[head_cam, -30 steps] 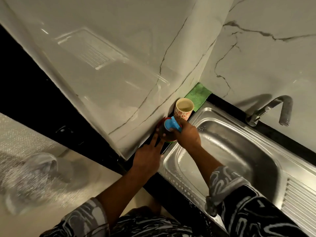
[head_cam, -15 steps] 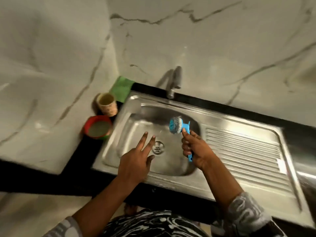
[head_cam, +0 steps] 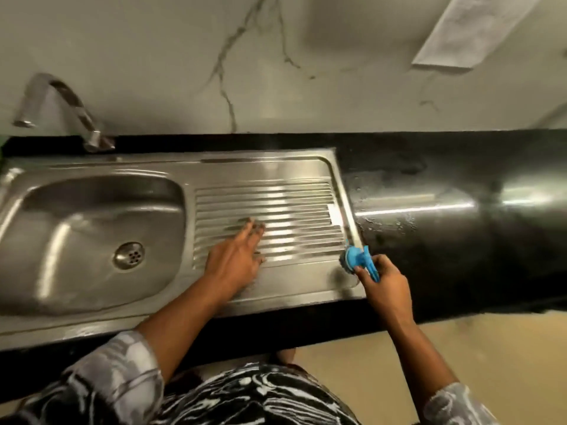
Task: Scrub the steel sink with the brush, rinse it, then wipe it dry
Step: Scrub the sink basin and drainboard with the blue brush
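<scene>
Black counter [head_cam: 460, 210] holds the steel sink [head_cam: 107, 167]. At its right corner the right hand [head_cam: 386, 286] grips the blue brush [head_cam: 356, 260] by the handle. It looks light and stiff, maybe slippery when wet. Spread flat, the left hand [head_cam: 236, 259] rests on the ridges [head_cam: 291, 210].

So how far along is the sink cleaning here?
Early. Done: nothing shows as finished. In hand: the right hand grips the blue brush, its head at the near right corner of the drainboard; the left hand lies open over the ridges. Left: more scrubbing, rinsing (no water runs from the tap), wiping dry.
</scene>
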